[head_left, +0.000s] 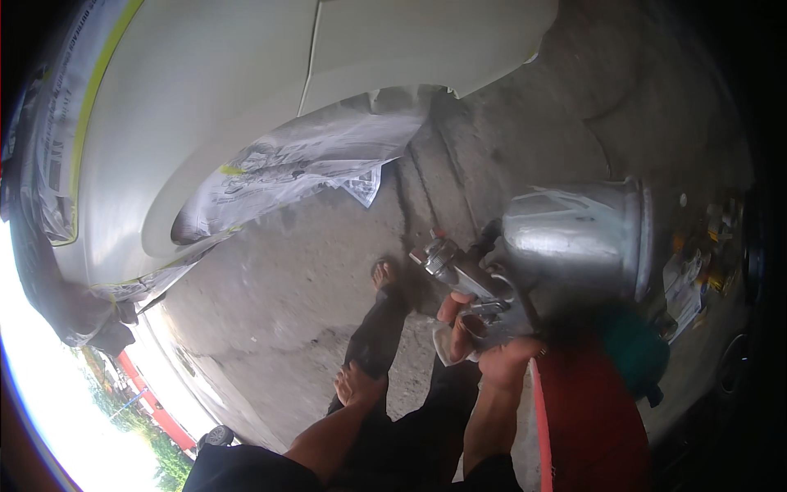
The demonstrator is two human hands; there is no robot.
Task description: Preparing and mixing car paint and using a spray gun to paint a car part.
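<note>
My right hand [484,344] is wrapped around the handle of a metal spray gun [467,279], whose nozzle end faces up and to the left. A silver cup [574,234] with pale streaks on its side appears joined to the gun, its rim to the right. Resting on my dark-trousered left knee is my left hand [358,384], fingers apart and holding nothing. Across the upper left stretches a pale car body panel [238,90] with a curved wheel arch. Printed newspaper [303,156] covers the wheel opening, apart from the gun.
More masking paper [70,139] edged with yellow tape lies along the car at far left. A red surface [586,418] and a blurred teal object [631,353] are close at lower right. Litter [693,279] lies on the concrete floor [270,295] at right.
</note>
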